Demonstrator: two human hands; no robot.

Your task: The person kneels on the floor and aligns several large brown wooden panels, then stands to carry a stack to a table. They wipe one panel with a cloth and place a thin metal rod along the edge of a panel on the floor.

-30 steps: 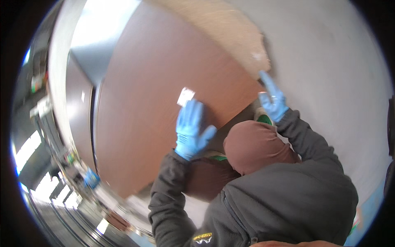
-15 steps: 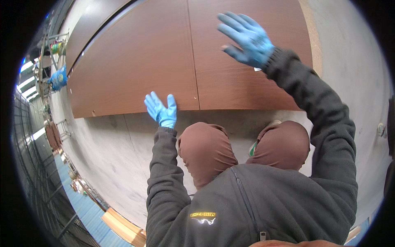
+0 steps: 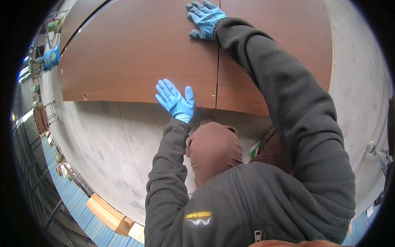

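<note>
clearly, the gloved right hand [image 3: 204,19] spreads its fingers beside the seam [image 3: 218,70] between brown wood-grain panels [image 3: 131,57]; the left hand [image 3: 175,101], fingers extended, is over the near edge.

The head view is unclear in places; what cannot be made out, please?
In the head view:
Palms of left hand and right hand: hidden behind their backs.
Right leg: partly hidden by the right sleeve.
Far end of right panel: cut off by top edge.
Blue object: too small to identify.
</note>
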